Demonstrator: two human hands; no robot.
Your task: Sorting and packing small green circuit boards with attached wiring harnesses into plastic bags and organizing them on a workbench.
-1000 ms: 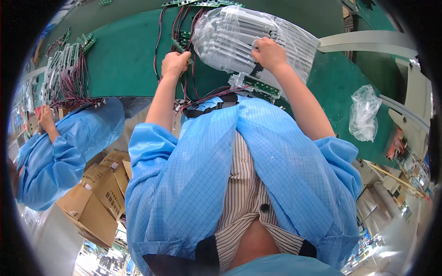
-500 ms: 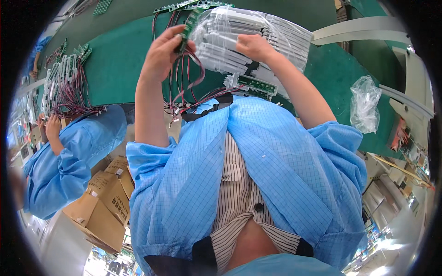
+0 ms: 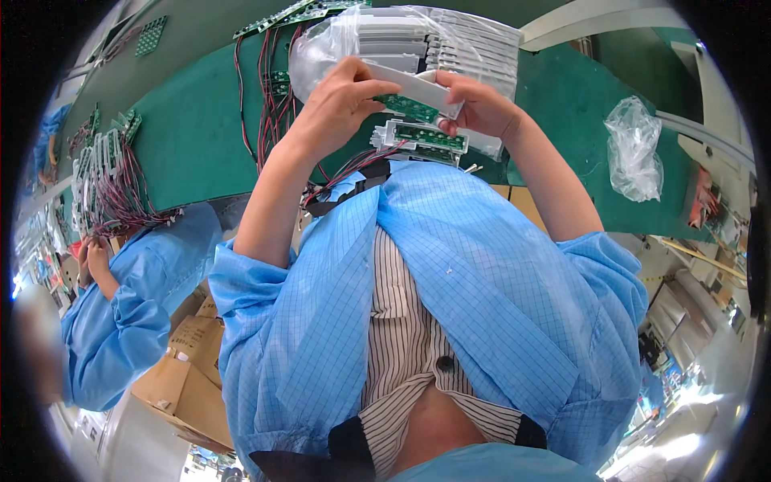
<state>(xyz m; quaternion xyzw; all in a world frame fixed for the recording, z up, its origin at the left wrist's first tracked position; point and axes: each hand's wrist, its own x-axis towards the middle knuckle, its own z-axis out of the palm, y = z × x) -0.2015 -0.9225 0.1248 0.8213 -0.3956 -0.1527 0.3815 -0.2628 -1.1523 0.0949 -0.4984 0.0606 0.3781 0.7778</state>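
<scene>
My left hand (image 3: 339, 106) is closed on a narrow green circuit board (image 3: 411, 107), thumb and fingers pinching its left end. A long white plastic housing (image 3: 416, 87) lies against the board's far side, and my right hand (image 3: 486, 111) grips its right end. The two parts touch along their length; whether they are joined, I cannot tell. Just below my hands, white housings with green boards in them (image 3: 430, 135) lie at the table's near edge, red and black wires running off to the left. Beyond my hands is a clear plastic bag (image 3: 317, 52) with rows of white housings (image 3: 474, 48).
Red and black wires (image 3: 269, 96) hang over the green table mat (image 3: 197, 120) from boards (image 3: 301, 12) at the far edge. A crumpled clear bag (image 3: 633, 149) lies at right. On the left, a co-worker's hands (image 3: 95, 257) are beside a stack of wired white strips (image 3: 100, 189).
My left hand has brought the circuit board down and right. My right hand has come away from the bag with a white housing, and both parts now meet between my hands.
</scene>
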